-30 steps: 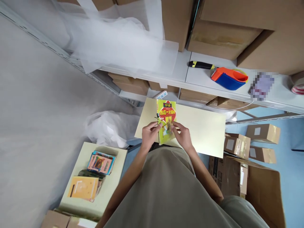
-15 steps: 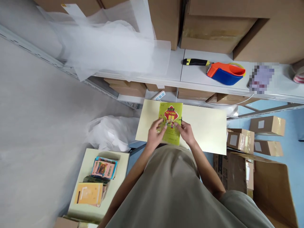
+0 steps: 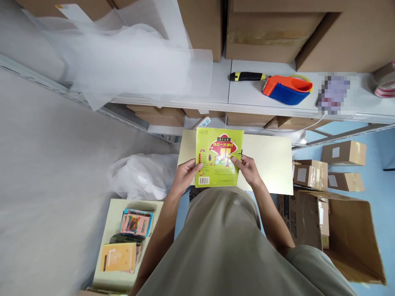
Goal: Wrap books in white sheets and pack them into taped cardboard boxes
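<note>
A thin lime-green book (image 3: 220,174) with a red emblem and a barcode is held up over a pale yellow board (image 3: 271,164). My left hand (image 3: 185,174) grips its left edge, thumb on the cover and fingers behind. On the opposite edge my right hand (image 3: 248,168) pinches the book, its thumb resting near the picture. A small dark thin item sticks up by the right index finger; I cannot make out what it is.
Above, a shelf holds a black-yellow utility knife (image 3: 248,77), an orange-blue tape dispenser (image 3: 286,91), white foam sheets (image 3: 138,70) and cardboard boxes (image 3: 274,41). Stacked books (image 3: 119,257) lie on a lower-left table. An open carton (image 3: 354,238) stands at right.
The green book now shows its full width, with the barcode visible. My left hand has moved left from over the cover to the left edge. The view has shifted slightly.
</note>
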Demonstrator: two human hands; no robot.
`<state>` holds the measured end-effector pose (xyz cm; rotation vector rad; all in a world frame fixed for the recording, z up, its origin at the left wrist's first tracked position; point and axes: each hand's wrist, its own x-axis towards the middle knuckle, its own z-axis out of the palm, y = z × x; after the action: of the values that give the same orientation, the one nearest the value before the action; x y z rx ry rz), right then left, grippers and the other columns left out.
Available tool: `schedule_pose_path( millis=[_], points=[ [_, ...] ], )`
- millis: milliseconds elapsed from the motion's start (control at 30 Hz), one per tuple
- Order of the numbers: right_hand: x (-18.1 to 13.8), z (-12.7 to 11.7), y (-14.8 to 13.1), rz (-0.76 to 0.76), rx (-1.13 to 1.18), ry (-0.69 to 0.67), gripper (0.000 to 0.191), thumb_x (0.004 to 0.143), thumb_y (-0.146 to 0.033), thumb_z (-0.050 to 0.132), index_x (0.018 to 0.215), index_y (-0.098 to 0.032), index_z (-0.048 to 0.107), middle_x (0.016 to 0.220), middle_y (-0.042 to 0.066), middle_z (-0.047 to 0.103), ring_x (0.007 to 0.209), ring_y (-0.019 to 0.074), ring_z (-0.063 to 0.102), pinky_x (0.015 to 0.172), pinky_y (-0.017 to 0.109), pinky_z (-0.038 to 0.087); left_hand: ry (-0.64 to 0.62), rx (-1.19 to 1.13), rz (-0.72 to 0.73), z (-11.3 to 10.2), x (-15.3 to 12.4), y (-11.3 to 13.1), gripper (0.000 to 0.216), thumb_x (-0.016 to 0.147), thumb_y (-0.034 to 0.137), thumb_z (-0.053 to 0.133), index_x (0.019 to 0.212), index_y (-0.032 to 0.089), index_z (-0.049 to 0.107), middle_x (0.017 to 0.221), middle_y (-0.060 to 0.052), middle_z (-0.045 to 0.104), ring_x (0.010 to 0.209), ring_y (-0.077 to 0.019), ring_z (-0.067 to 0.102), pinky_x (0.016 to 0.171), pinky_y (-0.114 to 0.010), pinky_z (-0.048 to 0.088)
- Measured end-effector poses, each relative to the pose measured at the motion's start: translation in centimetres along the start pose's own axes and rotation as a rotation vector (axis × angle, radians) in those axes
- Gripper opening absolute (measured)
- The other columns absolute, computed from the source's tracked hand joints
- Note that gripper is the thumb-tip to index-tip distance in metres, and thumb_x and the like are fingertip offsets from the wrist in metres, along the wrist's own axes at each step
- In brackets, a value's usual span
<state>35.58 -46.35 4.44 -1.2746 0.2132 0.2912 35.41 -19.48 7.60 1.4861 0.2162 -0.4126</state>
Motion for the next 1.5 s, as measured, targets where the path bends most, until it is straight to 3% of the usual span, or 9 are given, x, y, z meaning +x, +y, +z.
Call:
schedule_pose_path(
  millis=[300, 500, 600, 700, 833, 967, 1200, 1367, 1500],
  points=[
    [0.4, -0.7, 0.7, -0.033, -0.09, 0.021, 0.053, 0.087, -0.071, 0.086, 0.114, -0.025, 0.084, 0.111, 0.006, 0.087, 0.106, 0.0338, 0.082, 0.09, 0.046, 0.069, 0.009, 0.036, 0.021, 0.7, -0.3, -0.1, 0.061, 0.085, 0.07, 0.086, 0.114, 0.016, 0.084, 0.109, -0.01, 0.085, 0.098, -0.0299, 0.08, 0.088, -0.038, 0.064],
    [1.3, 0.2, 3.4, -0.066, -0.358, 0.171, 0.096, 0.084, -0.08, 0.082, 0.16, -0.024, 0.062, 0.162, 0.017, 0.065, 0.146, 0.0412, 0.065, 0.117, 0.057, 0.06, 0.146, 0.196, 0.057, 1.4, 0.4, -1.7, 0.06, 0.089, 0.072, 0.076, 0.113, 0.017, 0.083, 0.105, -0.007, 0.085, 0.093, -0.0279, 0.078, 0.079, -0.033, 0.062],
    [0.8, 2.0, 4.2, -0.007, -0.303, 0.043, 0.107, 0.086, -0.082, 0.079, 0.17, -0.022, 0.049, 0.168, 0.021, 0.057, 0.149, 0.0403, 0.064, 0.12, 0.057, 0.057, 0.203, 0.358, 0.085, 2.2, 0.5, -2.0, 0.051, 0.095, 0.065, 0.07, 0.114, 0.02, 0.084, 0.101, -0.004, 0.085, 0.091, -0.0263, 0.077, 0.078, -0.031, 0.059],
    [-0.2, 3.9, 4.2, 0.032, -0.238, -0.088, 0.099, 0.088, -0.079, 0.08, 0.166, -0.025, 0.053, 0.162, 0.019, 0.064, 0.143, 0.0375, 0.069, 0.115, 0.053, 0.062, 0.209, 0.581, 0.117, 3.6, 0.1, -2.4, 0.033, 0.1, 0.05, 0.067, 0.112, 0.024, 0.086, 0.091, -0.004, 0.085, 0.083, -0.0248, 0.076, 0.077, -0.03, 0.054],
    [-0.6, 4.5, 4.3, 0.042, -0.365, -0.004, 0.069, 0.09, -0.075, 0.081, 0.14, -0.028, 0.071, 0.128, 0.011, 0.083, 0.109, 0.0306, 0.083, 0.098, 0.045, 0.067, 0.134, 0.796, 0.116, 6.0, -0.7, -3.5, 0.021, 0.099, 0.036, 0.069, 0.105, 0.028, 0.087, 0.083, -0.009, 0.083, 0.081, -0.031, 0.078, 0.08, -0.036, 0.053],
    [0.5, 2.6, 4.7, -0.008, -0.382, 0.126, 0.061, 0.09, -0.082, 0.072, 0.099, -0.022, 0.076, 0.087, 0.006, 0.082, 0.084, 0.025, 0.076, 0.08, 0.037, 0.064, 0.003, 0.579, 0.167, 7.3, -0.8, -5.0, 0.031, 0.092, 0.041, 0.082, 0.122, 0.031, 0.084, 0.117, -0.01, 0.085, 0.102, -0.0337, 0.081, 0.093, -0.042, 0.06],
    [0.3, -1.0, 1.4, 0.037, -0.094, -0.077, 0.054, 0.084, -0.074, 0.086, 0.106, -0.026, 0.079, 0.106, 0.005, 0.086, 0.095, 0.0268, 0.079, 0.084, 0.038, 0.065, 0.36, 0.292, 0.075, 1.8, 2.1, -4.9, 0.069, 0.079, 0.07, 0.09, 0.124, 0.02, 0.078, 0.141, -0.02, 0.074, 0.127, -0.0345, 0.072, 0.106, -0.048, 0.061],
    [-0.2, -2.3, -1.0, 0.086, -0.036, -0.131, 0.058, 0.081, -0.074, 0.09, 0.112, -0.027, 0.082, 0.106, 0.004, 0.087, 0.098, 0.0288, 0.081, 0.086, 0.041, 0.068, 0.115, 0.15, -0.017, -0.6, 2.6, -2.8, 0.074, 0.065, 0.079, 0.094, 0.104, 0.018, 0.082, 0.111, -0.013, 0.084, 0.106, -0.0286, 0.077, 0.1, -0.042, 0.062],
    [0.2, -2.8, -1.3, 0.098, -0.005, -0.133, 0.059, 0.077, -0.075, 0.093, 0.109, -0.026, 0.083, 0.105, 0.005, 0.087, 0.098, 0.0305, 0.082, 0.087, 0.043, 0.069, 0.127, 0.1, 0.004, 0.0, 2.0, -1.3, 0.066, 0.064, 0.074, 0.098, 0.095, 0.019, 0.081, 0.097, -0.007, 0.083, 0.089, -0.0221, 0.074, 0.084, -0.034, 0.062]
  ],
)
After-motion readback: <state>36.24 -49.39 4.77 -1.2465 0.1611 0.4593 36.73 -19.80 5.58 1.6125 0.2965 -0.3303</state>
